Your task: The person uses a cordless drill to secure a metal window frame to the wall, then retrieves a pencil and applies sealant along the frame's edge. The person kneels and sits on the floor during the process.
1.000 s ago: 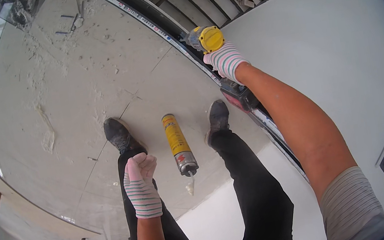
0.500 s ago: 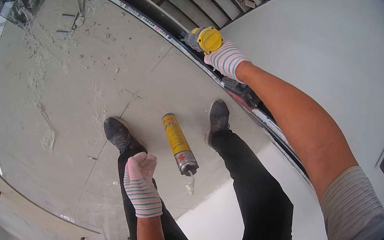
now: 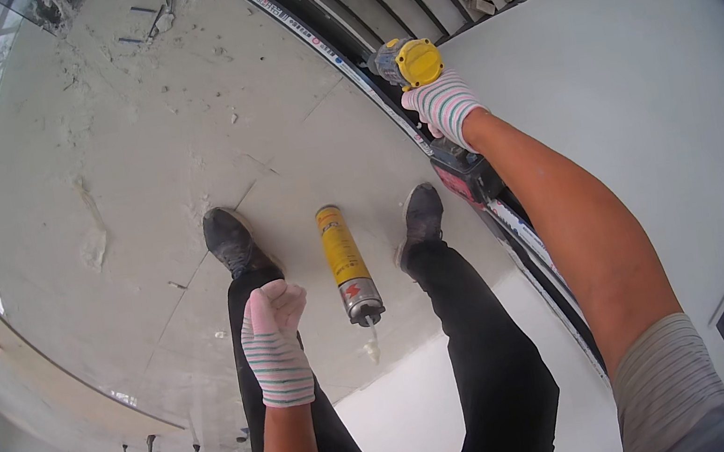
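the right hand (image 3: 443, 107), in a striped glove, is stretched out ahead and clamped around the grip of a yellow and black power drill (image 3: 407, 63). the drill's nose is pressed toward the dark track (image 3: 332, 37) that runs along the foot of the white wall (image 3: 643, 87); its red and black battery (image 3: 465, 174) hangs just below the wrist, on the near side of the hand. the drill's body points away from the person, roughly crosswise to the track, so the right arm is plainly the one on it and the left is well apart from it.

the left hand (image 3: 273, 335), in the same kind of glove, is balled into a loose fist at waist height and holds nothing that can be seen. the hands are far apart, the right extended ahead and to the right, the left drawn in close to the body.

between the two dark shoes (image 3: 232, 239), just right of the left hand, a yellow spray can (image 3: 345, 257) lies on the pale, dusty floor (image 3: 132, 149). its long axis runs away from the person, with the metal valve end and nozzle pointing back toward the body and a small pale blob on the floor at its tip. the left hand is the nearer one to the can, though it does not touch it.
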The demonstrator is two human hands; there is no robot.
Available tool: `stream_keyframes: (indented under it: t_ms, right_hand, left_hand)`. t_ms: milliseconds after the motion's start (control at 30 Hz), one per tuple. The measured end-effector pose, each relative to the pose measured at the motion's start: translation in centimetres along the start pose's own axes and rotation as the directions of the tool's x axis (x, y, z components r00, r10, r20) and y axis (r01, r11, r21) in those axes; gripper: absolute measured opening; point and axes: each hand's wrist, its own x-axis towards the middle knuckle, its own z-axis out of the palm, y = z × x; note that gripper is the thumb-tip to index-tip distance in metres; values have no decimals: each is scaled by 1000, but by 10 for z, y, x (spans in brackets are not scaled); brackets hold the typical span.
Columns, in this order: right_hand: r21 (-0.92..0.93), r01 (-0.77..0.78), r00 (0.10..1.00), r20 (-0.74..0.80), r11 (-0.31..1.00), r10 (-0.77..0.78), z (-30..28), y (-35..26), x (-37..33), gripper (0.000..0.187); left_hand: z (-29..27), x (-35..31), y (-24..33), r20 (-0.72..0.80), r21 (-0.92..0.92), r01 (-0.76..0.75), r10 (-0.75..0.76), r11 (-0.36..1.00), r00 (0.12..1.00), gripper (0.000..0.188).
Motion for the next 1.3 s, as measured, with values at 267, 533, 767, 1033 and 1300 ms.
stream_keyframes:
  t_ms: [267,533,767,1033,1300]
  right_hand:
    - [-125,84,994,-55,989,-91,7,20,22,33]
    - [-155,98,992,-63,983,-109,10,22,26,36]
    - [-175,111,992,-42,978,-120,9,16,22,36]
    - [-280,149,983,-64,948,-173,6,12,18,37]
    - [-322,139,990,15,936,-142,1,-1,13,38]
  left_hand:
    - [3,-2,2,8,-8,-15,15,1000,1000,37]
    - [4,-2,0,12,6,-20,20,1000,1000,36]
    - [0,2,-6,15,0,-22,22,1000,1000,36]
    - [8,1,1,1,6,-14,14,1000,1000,35]
    - [7,2,1,14,-1,-45,45,999,999,36]
